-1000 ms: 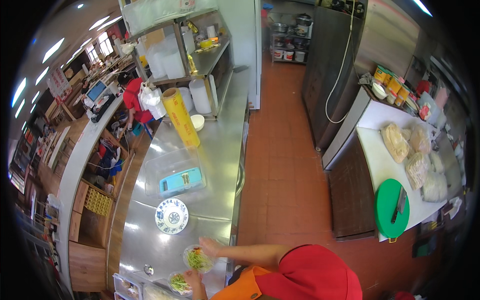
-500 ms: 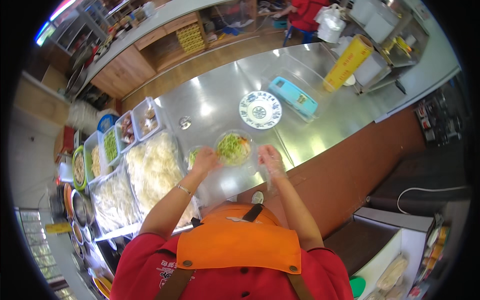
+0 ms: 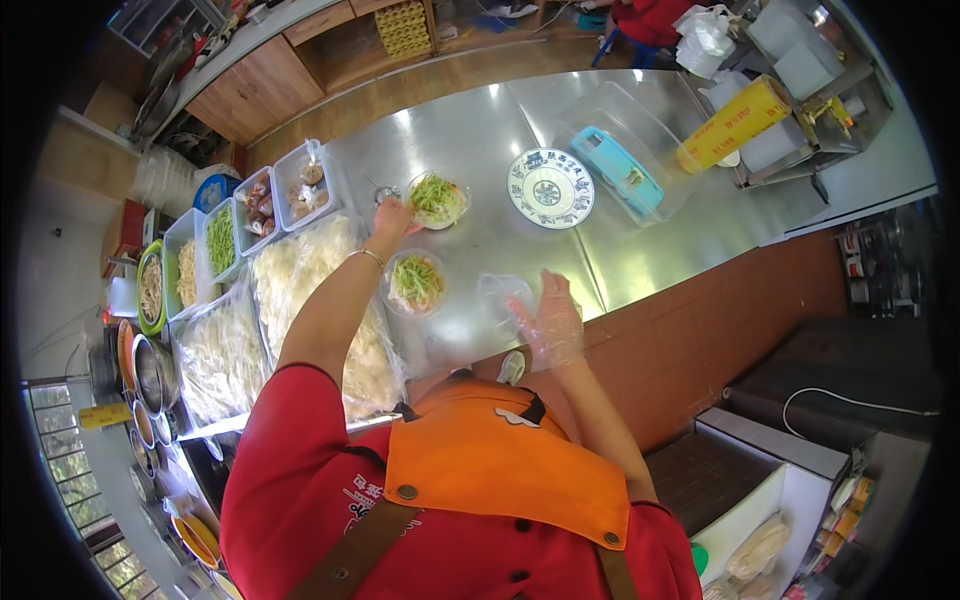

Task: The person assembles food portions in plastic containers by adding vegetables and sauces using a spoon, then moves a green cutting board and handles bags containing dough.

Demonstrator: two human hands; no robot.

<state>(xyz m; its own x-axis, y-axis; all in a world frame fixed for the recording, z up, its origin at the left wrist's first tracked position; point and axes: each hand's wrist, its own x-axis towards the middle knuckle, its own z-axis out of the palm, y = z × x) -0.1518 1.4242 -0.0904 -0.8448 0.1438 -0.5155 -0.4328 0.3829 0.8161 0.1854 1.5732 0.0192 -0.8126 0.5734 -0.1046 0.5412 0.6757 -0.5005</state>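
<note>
Left hand (image 3: 396, 216) is by the far bowl (image 3: 438, 202), can't tell if gripping; right hand (image 3: 552, 322) spread loose beside clear plastic (image 3: 498, 292). I'd keep that bowl level.

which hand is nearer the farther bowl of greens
Left. The left hand is at the left rim of the farther bowl; the right hand is apart, lower right.

Head-worn fisheye, facing down — steel counter (image 3: 450, 130) near

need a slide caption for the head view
Left hand beside a bowl of shredded vegetables, gloved right hand open at a steel table, second filled bowl nearer the person.
</note>
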